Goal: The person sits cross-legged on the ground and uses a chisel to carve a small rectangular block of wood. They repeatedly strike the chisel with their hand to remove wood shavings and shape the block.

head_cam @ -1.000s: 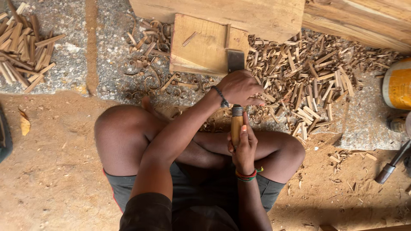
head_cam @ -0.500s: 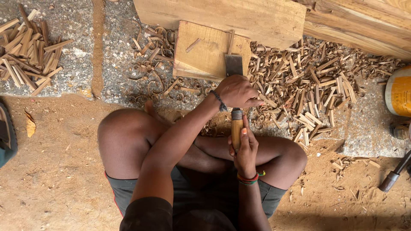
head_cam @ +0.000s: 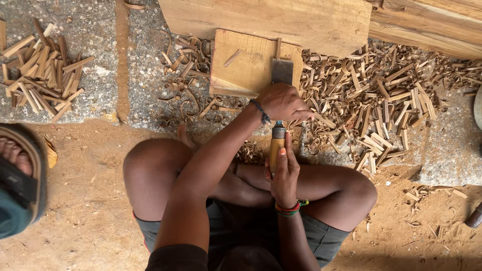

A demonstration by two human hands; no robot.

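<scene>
Item: broad chisel point(head_cam: 279, 100), wooden handle, steel blade laid flat on a small wooden block point(head_cam: 246, 62).
Right hand point(head_cam: 283, 173): grip closed around the handle from below, apparently to drive and steer.
Left hand point(head_cam: 283, 103): crossed over, fingers closed down over the blade's neck, seemingly pressing the edge to the block.
Block butts against a large plank point(head_cam: 281, 20), likely as a stop.
Floor point(head_cam: 75, 200): loose shavings point(head_cam: 381, 95); cut sticks point(head_cam: 42, 80) heaped apart.
Containers: none clearly in view.

Head camera looks straight down, close, over crossed legs point(head_cam: 201, 175).
</scene>
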